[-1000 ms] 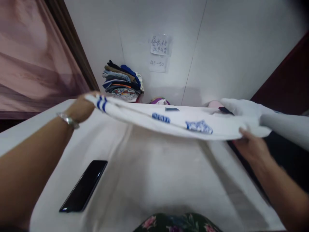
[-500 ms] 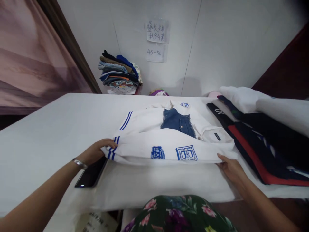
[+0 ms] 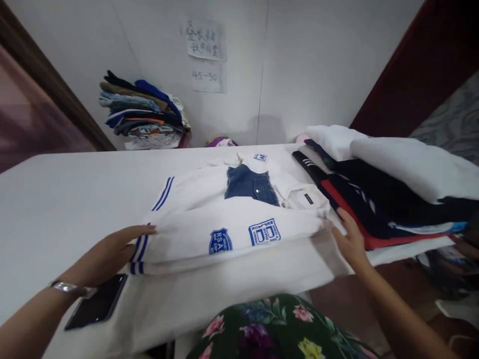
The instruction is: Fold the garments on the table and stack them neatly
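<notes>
A white long-sleeved jacket (image 3: 194,219) lies spread on the table, its collar toward the right. It has a denim panel (image 3: 245,184), blue printed patches and double blue stripes at the cuff and hem. My left hand (image 3: 112,249), with a silver bracelet at the wrist, rests at the striped cuff, fingers stretched out over its edge. At the shoulder end of the near sleeve, my right hand (image 3: 348,237) touches the fabric, thumb raised and apart from the fingers. The sleeve lies folded along the jacket's near side. Part of the left fingers is hidden under the hand.
A dark phone (image 3: 98,304) lies below my left wrist. Folded dark and red garments (image 3: 374,209) and white ones (image 3: 411,164) are piled at the right. A stack of folded clothes (image 3: 145,112) stands at the back left, against the wall with paper signs (image 3: 205,55).
My view has turned to the right. Both hands have loosened from the sleeve they were pinching, and the sleeve now lies lower and flatter on the jacket.
</notes>
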Demonstrator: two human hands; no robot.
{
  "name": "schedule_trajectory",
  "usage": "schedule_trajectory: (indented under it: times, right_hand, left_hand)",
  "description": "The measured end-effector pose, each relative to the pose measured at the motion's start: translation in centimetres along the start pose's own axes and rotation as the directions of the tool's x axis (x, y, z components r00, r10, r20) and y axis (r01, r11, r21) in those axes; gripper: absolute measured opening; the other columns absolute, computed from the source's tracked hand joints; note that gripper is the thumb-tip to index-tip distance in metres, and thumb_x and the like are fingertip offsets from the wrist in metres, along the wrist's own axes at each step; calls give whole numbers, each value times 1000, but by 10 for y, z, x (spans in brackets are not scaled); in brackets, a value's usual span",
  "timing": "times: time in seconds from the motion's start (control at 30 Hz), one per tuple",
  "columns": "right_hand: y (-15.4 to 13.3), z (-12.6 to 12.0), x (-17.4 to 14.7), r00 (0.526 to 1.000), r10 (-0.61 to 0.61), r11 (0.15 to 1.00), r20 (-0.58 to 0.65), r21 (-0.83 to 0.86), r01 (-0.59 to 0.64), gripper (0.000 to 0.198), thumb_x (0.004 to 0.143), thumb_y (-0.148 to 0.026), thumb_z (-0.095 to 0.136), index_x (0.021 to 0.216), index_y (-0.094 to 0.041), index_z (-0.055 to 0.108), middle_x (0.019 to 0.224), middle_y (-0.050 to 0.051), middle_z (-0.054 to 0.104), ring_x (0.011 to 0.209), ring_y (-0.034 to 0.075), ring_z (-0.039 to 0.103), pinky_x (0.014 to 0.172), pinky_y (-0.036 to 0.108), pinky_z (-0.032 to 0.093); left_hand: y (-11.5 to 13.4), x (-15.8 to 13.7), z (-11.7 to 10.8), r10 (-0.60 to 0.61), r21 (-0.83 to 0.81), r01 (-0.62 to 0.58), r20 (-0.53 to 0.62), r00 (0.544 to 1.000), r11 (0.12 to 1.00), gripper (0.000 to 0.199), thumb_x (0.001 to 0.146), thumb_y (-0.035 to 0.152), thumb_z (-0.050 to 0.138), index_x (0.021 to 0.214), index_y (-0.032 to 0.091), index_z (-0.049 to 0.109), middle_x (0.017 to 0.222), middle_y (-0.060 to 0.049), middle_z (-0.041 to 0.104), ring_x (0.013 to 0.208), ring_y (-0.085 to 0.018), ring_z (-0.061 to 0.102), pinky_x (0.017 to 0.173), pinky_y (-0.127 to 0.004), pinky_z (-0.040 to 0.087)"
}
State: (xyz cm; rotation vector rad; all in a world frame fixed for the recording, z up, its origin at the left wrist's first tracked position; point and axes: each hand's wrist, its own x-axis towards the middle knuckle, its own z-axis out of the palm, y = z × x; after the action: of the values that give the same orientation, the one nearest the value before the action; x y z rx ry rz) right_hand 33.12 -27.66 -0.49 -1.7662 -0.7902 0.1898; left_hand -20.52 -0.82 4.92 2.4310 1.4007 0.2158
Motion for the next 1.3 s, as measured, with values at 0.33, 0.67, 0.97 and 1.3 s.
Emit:
schedule_trajectory:
  times: [0.33, 0.67, 0.97, 1.3]
  right_hand:
    - [17, 45, 30, 737, -173, 671, 653, -470, 574, 53, 91, -47, 46, 137, -22, 51, 150, 10, 40, 143, 30, 27, 115, 60, 19]
    - [36, 39, 42, 902, -113, 964, 417, -173, 201, 46, 57, -40, 78, 99, -56, 69, 126, -7, 64, 132, 30, 42, 116, 43, 26]
    - [-21, 91, 95, 868, -215, 973, 447, 16, 232, 31, 66, -41, 72, 95, -33, 75, 113, 4, 71, 122, 30, 57, 109, 49, 40]
    - [-119, 297, 171, 573, -337, 748, 747, -157, 645, 37, 90, -22, 41, 115, -19, 67, 123, 5, 66, 118, 19, 58, 106, 33, 40]
  left_hand:
    - [48, 41, 98, 164, 384, -127, -65, 984, 915, 61, 88, 52, 38, 136, 17, 52, 147, -13, 44, 138, -33, 36, 111, -54, 30]
    - [53, 47, 86, 51, 329, -47, -4, 999, 943, 56, 92, 52, 38, 138, 23, 50, 148, -10, 44, 138, -28, 37, 110, -52, 34]
    - [72, 78, 110, 126, 343, -90, -85, 988, 935, 57, 91, 54, 41, 138, 23, 50, 150, -11, 39, 140, -32, 33, 112, -58, 27]
    - [76, 71, 114, 118, 308, -76, -120, 986, 948, 59, 91, 54, 39, 140, 23, 48, 151, -12, 38, 141, -32, 32, 112, -59, 26]
